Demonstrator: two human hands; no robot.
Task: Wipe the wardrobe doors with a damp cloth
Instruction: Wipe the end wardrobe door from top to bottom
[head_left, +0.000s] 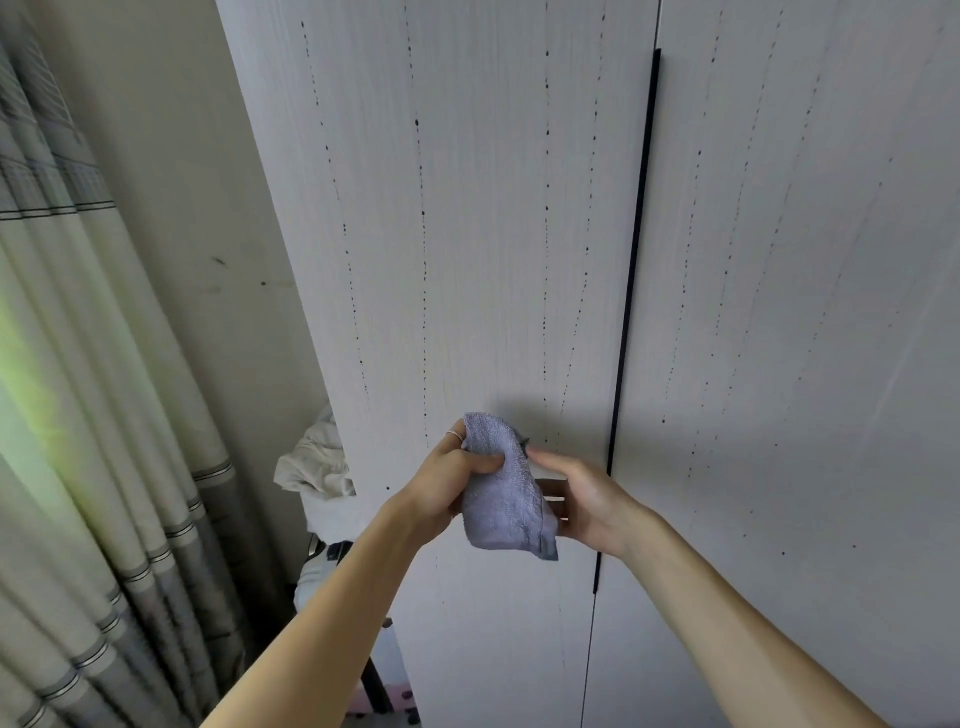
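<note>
Two pale wardrobe doors fill the view, the left door (467, 234) and the right door (805, 260), split by a dark vertical handle strip (636, 234). Rows of dark drip spots run down both doors. A folded lilac-grey cloth (506, 499) hangs in front of the left door's lower part. My left hand (447, 480), with a ring on one finger, is shut on the cloth's upper left edge. My right hand (587, 499) grips the cloth from the right, with its fingers behind the fabric. Neither hand nor the cloth clearly touches the door.
A striped pale curtain (93, 415) hangs along the left side. A beige wall (197, 234) stands between curtain and wardrobe. Low down beside the wardrobe's left edge lies a crumpled white fabric (317, 462) on top of other household items.
</note>
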